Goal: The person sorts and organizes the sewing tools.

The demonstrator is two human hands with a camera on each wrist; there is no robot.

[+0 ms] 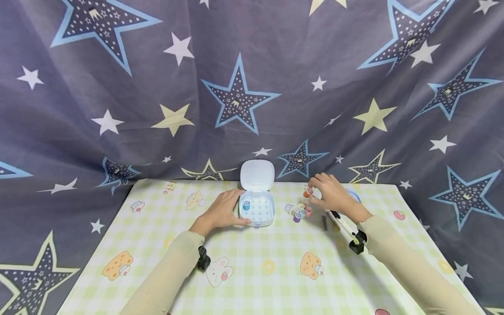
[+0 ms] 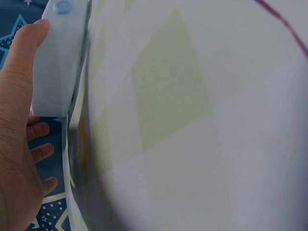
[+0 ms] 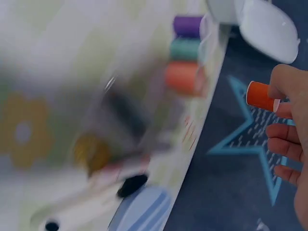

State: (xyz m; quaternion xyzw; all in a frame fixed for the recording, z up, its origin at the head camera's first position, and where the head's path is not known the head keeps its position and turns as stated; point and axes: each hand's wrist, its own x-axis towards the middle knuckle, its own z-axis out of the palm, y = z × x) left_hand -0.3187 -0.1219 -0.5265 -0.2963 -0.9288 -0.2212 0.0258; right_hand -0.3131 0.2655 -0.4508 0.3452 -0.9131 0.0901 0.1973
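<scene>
A light-blue plastic box (image 1: 257, 223) stands with its lid (image 1: 257, 175) raised at the back; rows of small pegs cover its floor. One blue thread spool (image 1: 246, 204) sits in its back left corner. My left hand (image 1: 222, 210) holds the box at its left side, with the thumb on the front wall, as the left wrist view also shows. To the right of the box, my right hand (image 1: 330, 192) pinches an orange thread spool (image 3: 262, 95) between thumb and forefinger, raised over the back of the table. The other fingers hang loosely curled.
Several thread spools, among them a purple one (image 1: 297, 217), cluster between the box and my right hand. Below my right forearm lie a dark item (image 1: 324, 223) and a long white strip (image 3: 79, 204) with black spots, beside a blue striped item (image 3: 144, 209). A star-patterned curtain (image 1: 236, 144) hangs behind the table.
</scene>
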